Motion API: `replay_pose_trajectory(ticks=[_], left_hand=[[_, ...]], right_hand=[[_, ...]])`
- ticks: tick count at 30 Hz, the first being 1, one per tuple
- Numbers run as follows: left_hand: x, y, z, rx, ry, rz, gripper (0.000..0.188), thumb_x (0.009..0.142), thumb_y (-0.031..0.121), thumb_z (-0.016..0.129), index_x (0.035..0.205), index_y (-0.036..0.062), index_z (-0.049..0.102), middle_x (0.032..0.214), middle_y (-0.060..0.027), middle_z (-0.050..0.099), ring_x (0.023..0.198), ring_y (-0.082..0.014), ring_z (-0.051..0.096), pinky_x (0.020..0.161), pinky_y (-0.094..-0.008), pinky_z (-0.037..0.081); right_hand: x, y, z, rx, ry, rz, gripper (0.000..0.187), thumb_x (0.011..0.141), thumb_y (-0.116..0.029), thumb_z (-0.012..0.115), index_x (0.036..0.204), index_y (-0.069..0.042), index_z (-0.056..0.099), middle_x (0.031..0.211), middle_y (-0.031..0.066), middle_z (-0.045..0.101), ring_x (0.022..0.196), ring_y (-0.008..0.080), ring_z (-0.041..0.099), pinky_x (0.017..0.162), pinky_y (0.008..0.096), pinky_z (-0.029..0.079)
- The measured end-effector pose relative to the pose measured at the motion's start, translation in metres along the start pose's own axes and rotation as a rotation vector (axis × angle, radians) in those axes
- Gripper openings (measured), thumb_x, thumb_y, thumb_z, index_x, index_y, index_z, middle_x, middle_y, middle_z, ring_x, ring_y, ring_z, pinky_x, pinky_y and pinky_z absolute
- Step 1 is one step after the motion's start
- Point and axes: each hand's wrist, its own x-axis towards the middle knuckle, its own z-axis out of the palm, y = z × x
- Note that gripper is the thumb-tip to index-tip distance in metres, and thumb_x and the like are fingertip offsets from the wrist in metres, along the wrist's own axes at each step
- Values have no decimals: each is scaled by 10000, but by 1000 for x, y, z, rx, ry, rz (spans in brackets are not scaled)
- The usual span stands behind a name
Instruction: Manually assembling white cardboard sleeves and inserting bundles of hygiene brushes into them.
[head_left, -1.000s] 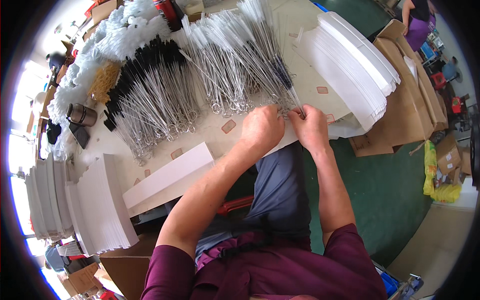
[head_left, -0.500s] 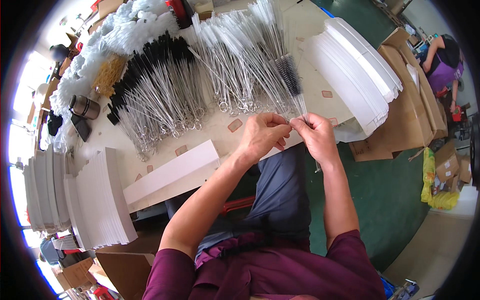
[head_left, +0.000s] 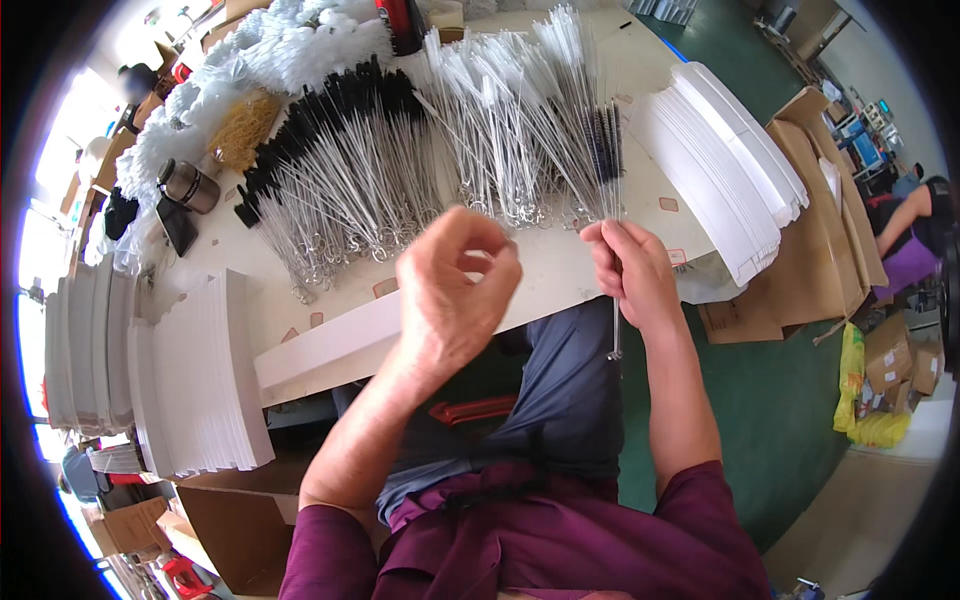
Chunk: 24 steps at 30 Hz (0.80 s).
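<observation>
Several wire-handled brushes with dark bristles (head_left: 606, 150) point away from me. My right hand (head_left: 632, 268) is closed round their thin metal stems, and the wire ends (head_left: 615, 352) hang below my fist past the table's near edge. My left hand (head_left: 460, 285) is apart from them, over the near edge, slightly blurred. Its fingers curl toward the thumb as in a pinch; anything between the tips is too small to make out. Beyond my hands lie a pile of white-bristled brushes (head_left: 510, 130) and a pile of black-bristled brushes (head_left: 350, 165), looped handle ends toward me.
A long white carton (head_left: 330, 352) lies along the near edge, partly behind my left hand. Stacked white cartons stand left (head_left: 205, 385) and right (head_left: 715, 170). Behind are a steel flask (head_left: 188, 187), yellow bands (head_left: 245, 130) and a red can (head_left: 400, 25). A cardboard box (head_left: 830, 230) stands right.
My left hand has come off the brushes and moved left toward me. My right hand keeps hold of them, now more upright. The co-worker at the right has shifted lower and further right.
</observation>
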Motion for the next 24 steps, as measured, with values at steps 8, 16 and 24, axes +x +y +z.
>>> replay_pose_trajectory(ticks=[8,16,24], left_hand=[[58,47,-70,-171,14,45,39,933,-36,651,968,-38,633,876,-114,718,784,-129,706,675,-257,578],[104,117,-169,84,-1,194,162,1021,144,581,1055,7,660,1010,-159,740,826,-170,721,729,-318,589],[66,151,-174,257,-129,34,157,928,85,579,1051,-5,620,783,-110,667,555,-173,641,498,-274,524]], right_hand=[[112,16,11,147,-70,-159,329,1084,-260,552,1058,61,619,1172,228,698,985,307,732,914,424,614],[125,12,19,68,22,-138,358,1092,-253,540,1107,101,592,1201,250,674,981,331,738,872,427,629],[101,5,36,-215,57,-405,366,1109,-290,510,1056,50,634,1085,200,716,914,268,750,835,391,632]])
